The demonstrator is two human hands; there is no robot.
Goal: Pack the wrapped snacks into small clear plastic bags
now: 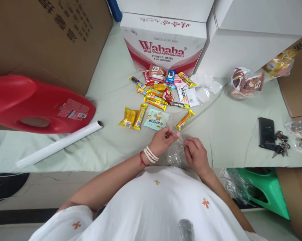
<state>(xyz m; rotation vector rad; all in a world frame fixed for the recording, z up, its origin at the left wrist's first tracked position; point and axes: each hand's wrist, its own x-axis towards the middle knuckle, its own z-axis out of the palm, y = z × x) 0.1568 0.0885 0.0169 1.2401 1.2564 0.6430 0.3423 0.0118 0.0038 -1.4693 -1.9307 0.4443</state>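
My left hand (164, 140) and my right hand (196, 154) both pinch the top edge of a small clear plastic bag (176, 154) at the near edge of the table, fingers closed on the film. The bag hangs between the hands, against my white shirt. Just beyond the hands lie a pale teal snack packet (157, 119), two yellow snack packets (132, 117) and an orange snack stick (185, 119). Farther back is a heap of several mixed snack packets (163, 90).
A red plastic jug (35, 104) lies at the left with a white paper roll (59, 144) before it. A Wahaha water carton (163, 42) and white boxes stand behind. A black phone (266, 133) with keys (280, 144) lies right. A filled snack bag (246, 82) sits back right.
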